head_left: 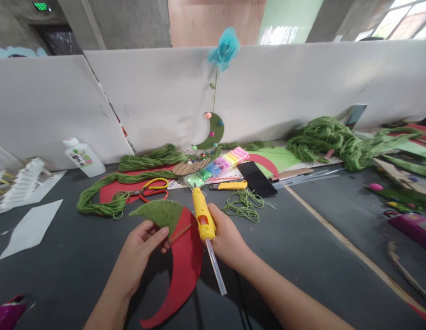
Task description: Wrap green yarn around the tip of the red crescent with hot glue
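Observation:
My left hand (pixel 144 245) pinches a crescent cutout (pixel 187 256), its lower part bare red and its upper part covered in green yarn (pixel 161 211). A strand of yarn runs from my left fingertips across the red face toward the right edge. In my right hand (pixel 228 236) is a yellow hot glue gun (pixel 202 211), its nozzle pointing away from me and a clear glue stick (pixel 216 268) jutting from its back. The gun overlaps the crescent's right edge in view; I cannot tell whether they touch. Part of my right hand is hidden behind the gun.
Scissors (pixel 153 190), a yellow utility knife (pixel 230 185) and a black phone (pixel 257 178) lie beyond my hands. Green yarn bundles (pixel 321 140) and a white bottle (pixel 84 158) stand farther back. A finished crescent with a blue flower (pixel 225 48) leans by the white partition (pixel 158 96).

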### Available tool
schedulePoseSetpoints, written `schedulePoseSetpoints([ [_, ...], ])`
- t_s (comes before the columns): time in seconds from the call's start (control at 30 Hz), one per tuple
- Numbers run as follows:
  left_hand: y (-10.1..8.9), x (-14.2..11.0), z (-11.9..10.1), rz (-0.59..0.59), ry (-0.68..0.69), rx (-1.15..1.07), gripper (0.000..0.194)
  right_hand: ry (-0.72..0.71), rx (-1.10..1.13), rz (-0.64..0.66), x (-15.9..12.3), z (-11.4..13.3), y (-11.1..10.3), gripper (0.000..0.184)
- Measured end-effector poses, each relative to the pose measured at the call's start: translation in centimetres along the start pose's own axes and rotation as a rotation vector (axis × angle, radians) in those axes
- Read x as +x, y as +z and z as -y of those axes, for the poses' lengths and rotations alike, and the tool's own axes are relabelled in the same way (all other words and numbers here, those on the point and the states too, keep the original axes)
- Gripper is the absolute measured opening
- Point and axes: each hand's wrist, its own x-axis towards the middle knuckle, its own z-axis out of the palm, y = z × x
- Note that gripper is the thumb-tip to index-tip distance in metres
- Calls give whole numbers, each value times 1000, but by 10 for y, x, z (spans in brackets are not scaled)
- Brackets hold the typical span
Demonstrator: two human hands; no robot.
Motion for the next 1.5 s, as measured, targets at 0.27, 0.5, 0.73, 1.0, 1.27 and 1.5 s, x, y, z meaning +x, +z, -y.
schedulePoseSetpoints([
  [0.27, 2, 0, -3, -50, 7, -15, 21, 15, -31, -24, -1, 3, -2, 18],
  [0.5, -2, 3, -1, -126, -36, -192, 20, -63, -34, -17, -3, 10, -7, 15],
  [0.73, -6, 7, -2, -189, 25, -156, 19, -103, 58, -3, -8, 18, -23, 12],
  [1.0, -10, 7, -3, -221, 59, -132, 17, -166, -1, 232, -14, 24, -15, 9],
  [1.27, -10, 7, -5, -133, 16, -259, 17, -66, 88, 243, -15, 20, -16, 14],
  [1.5, -10, 6, -4, -143, 31, -230, 16, -59, 101, 226, -15, 17, -13, 14],
])
